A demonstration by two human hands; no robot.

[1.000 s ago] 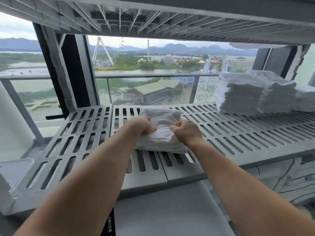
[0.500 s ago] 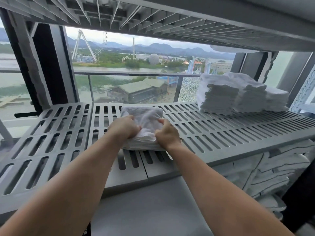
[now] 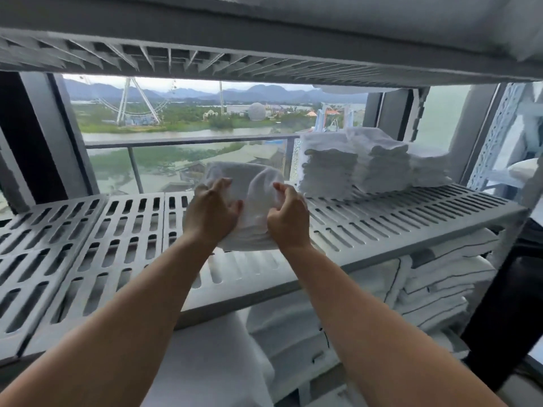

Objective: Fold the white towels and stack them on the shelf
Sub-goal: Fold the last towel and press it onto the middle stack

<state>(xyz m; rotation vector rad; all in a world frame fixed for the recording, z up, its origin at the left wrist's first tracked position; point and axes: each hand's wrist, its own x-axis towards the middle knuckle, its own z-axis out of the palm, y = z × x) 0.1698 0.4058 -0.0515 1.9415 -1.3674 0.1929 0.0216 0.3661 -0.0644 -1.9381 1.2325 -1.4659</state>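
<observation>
Squarely between the two hands, the folded white towel bundle [image 3: 244,186] is at the middle of the grey slotted shelf [image 3: 396,218], its far end tipped up toward the window [image 3: 182,136]; whether its near edge touches the slats cannot be told. The left hand [image 3: 210,214] has its grip closed on the bundle's left side, fingers curled over the top and thumb pressed into the cloth, while the right hand [image 3: 286,223] clasps the right side likewise. Near it to the right, further back on the same shelf, stand stacks of folded white towels [image 3: 352,165].
</observation>
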